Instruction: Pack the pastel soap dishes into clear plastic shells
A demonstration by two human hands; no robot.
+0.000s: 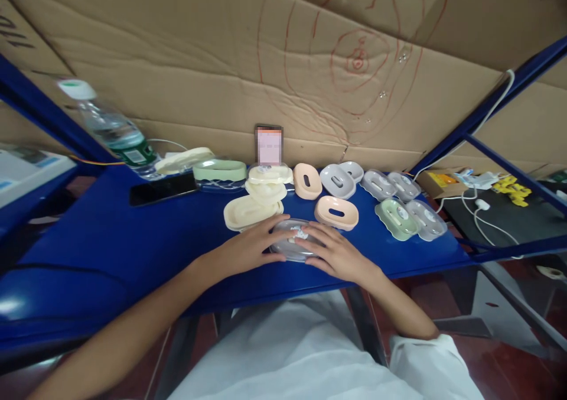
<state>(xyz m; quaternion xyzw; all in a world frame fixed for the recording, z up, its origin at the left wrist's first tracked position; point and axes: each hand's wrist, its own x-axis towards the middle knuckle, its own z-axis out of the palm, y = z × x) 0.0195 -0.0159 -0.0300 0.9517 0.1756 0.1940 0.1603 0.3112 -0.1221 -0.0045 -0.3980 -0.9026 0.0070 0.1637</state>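
A clear oval soap dish (pixel 290 241) lies near the front edge of the blue table (pixel 133 240). My left hand (pixel 248 247) rests on its left side, fingers curved over the rim. On its right side sits my right hand (pixel 334 252), fingers laid over the top near a small white sticker. Both hands grip the dish between them. Just behind stand a peach dish (pixel 336 212) and a stack of cream dishes (pixel 252 211).
More soap dishes line the back: green (pixel 220 170), peach (pixel 307 181), grey (pixel 337 181), clear (pixel 385 184), light green (pixel 396 217). A black phone (pixel 163 188) and a tilted water bottle (pixel 110 127) are at the left. Cardboard forms the back wall. White cables (pixel 481 211) lie at the right.
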